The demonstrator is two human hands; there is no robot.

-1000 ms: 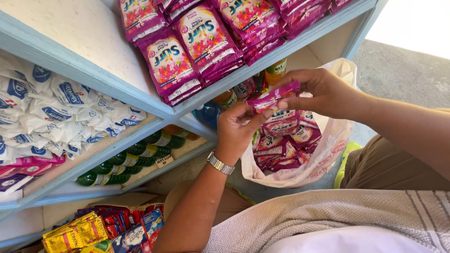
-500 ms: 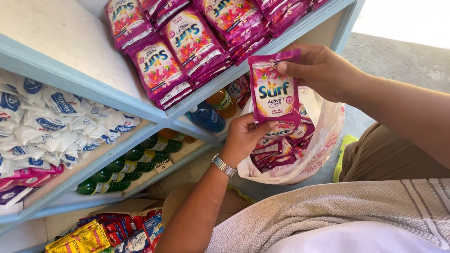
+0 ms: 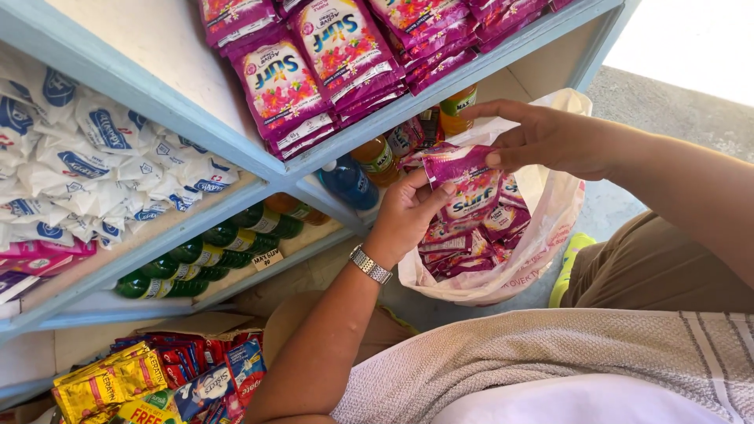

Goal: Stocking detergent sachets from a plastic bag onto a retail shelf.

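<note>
Pink sachet point(image 3: 459, 165) is being pinched at centre frame between the left hand point(image 3: 404, 216) and right hand point(image 3: 550, 141), above the white bag point(image 3: 542, 235). Upper shelf point(image 3: 440, 86) is looking well filled; many sachets are waiting in the bag.

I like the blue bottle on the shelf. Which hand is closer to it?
The left hand. It sits just right of the blue bottle, pinching a pink sachet. The right hand is farther right, above the plastic bag.
</note>
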